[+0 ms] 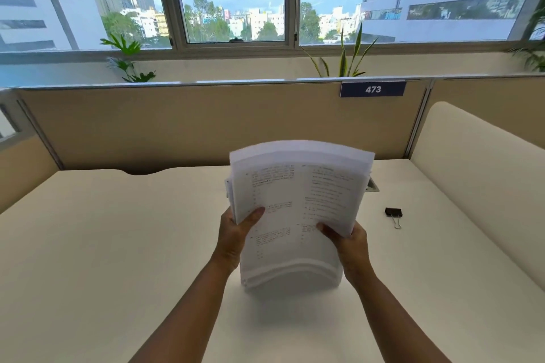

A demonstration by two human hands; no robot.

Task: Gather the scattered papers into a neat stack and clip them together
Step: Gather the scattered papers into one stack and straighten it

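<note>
Above the desk (118, 244), the papers (298, 209) stand upright as one gathered sheaf, bottom edge blurred just over the surface — apparently being squared; the left hand (233, 240) and right hand (349, 247) each grip a side, thumbs in front; top edges remain uneven; clipping is not yet done; the black clip (393, 213) lies untouched to the right, well apart; a partition with a numbered tag (373, 89) stands behind — nothing blocks the reach.

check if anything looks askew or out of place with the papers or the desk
The stack of white printed papers, held upright by the left hand and right hand, isn't squared: sheet edges stagger at the top and left side. The black metal binder clip lies unused on the cream desk.
</note>
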